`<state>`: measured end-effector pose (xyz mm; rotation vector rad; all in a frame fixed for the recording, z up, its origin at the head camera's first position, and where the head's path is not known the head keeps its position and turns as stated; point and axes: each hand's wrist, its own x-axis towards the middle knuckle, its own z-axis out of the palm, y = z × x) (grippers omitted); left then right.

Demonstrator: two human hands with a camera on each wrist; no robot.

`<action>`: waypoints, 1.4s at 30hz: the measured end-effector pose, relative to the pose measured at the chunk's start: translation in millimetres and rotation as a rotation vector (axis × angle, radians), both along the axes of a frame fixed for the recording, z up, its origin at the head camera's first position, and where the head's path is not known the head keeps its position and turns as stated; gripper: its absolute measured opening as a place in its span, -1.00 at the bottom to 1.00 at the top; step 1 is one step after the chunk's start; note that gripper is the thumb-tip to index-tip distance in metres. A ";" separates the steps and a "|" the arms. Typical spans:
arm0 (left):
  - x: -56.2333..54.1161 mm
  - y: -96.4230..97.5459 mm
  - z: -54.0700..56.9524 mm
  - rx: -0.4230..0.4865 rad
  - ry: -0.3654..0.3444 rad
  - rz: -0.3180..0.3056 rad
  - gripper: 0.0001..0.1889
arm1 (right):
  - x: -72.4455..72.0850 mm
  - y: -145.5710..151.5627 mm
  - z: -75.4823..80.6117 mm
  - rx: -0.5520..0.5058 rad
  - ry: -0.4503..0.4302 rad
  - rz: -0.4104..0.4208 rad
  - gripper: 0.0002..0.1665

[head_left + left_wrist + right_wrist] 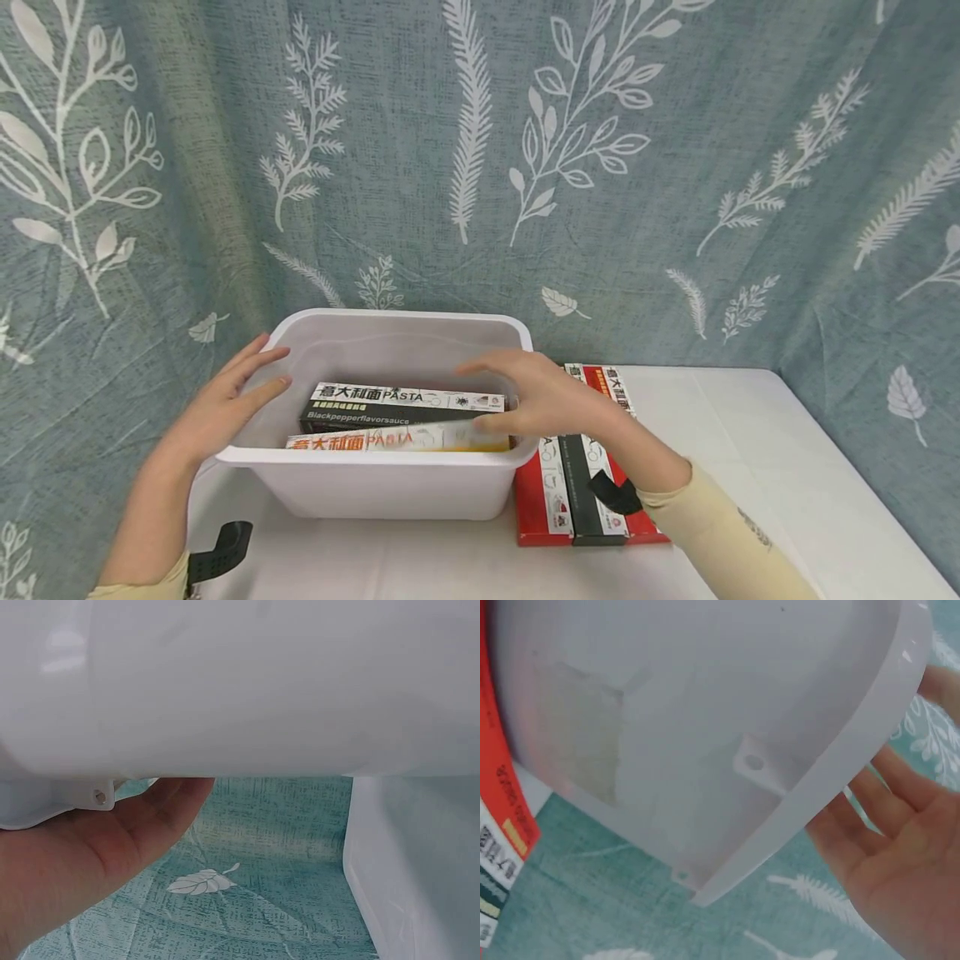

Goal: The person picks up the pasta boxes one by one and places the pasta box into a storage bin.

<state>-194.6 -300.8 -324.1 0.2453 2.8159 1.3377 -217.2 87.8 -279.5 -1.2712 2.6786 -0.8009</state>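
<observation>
A white plastic bin (375,492) holds a black pasta box (405,410) labelled black pepper flavor sauce. In front of it lies a pasta box with orange lettering (360,440). My left hand (225,404) is at the bin's left rim, its fingers spread and fairly straight; the left wrist view shows this hand (112,847) beneath the rim's edge. Over the right rim reaches my right hand (551,396), fingers loosely extended, the thumb overlapping the orange-lettered box's right end. In the right wrist view, the same hand (900,855) has its fingers right by the rim, nothing gripped.
Right of the bin, red and black pasta boxes (588,500) lie on the white table (720,433), partly behind my right forearm. A blue-green curtain (405,167) with white leaf prints hangs behind the table.
</observation>
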 end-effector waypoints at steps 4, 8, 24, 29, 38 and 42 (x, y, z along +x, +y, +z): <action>-0.1 0.0 -0.3 -0.002 -0.001 0.000 -0.35 | 4.4 12.3 -5.4 -0.108 -0.051 -0.099 -0.38; -0.2 -0.4 -0.3 -0.012 -0.001 0.000 -0.36 | 10.1 26.2 -12.5 -0.240 -0.103 -0.180 -0.35; 2.5 1.1 -0.2 0.000 -0.006 -0.013 -0.34 | 39.8 82.3 -51.9 -0.352 -0.146 -0.437 -0.07; 1.4 1.2 0.0 -0.004 -0.003 -0.012 -0.36 | 43.9 98.5 -64.8 -0.383 -0.195 -0.511 -0.03; 2.5 0.0 0.6 0.012 0.002 -0.018 -0.34 | 52.4 118.6 -85.4 -0.396 -0.234 -0.597 -0.04; 2.2 -0.2 -0.9 0.009 0.002 -0.016 -0.34 | 55.9 125.3 -93.4 -0.383 -0.243 -0.629 -0.03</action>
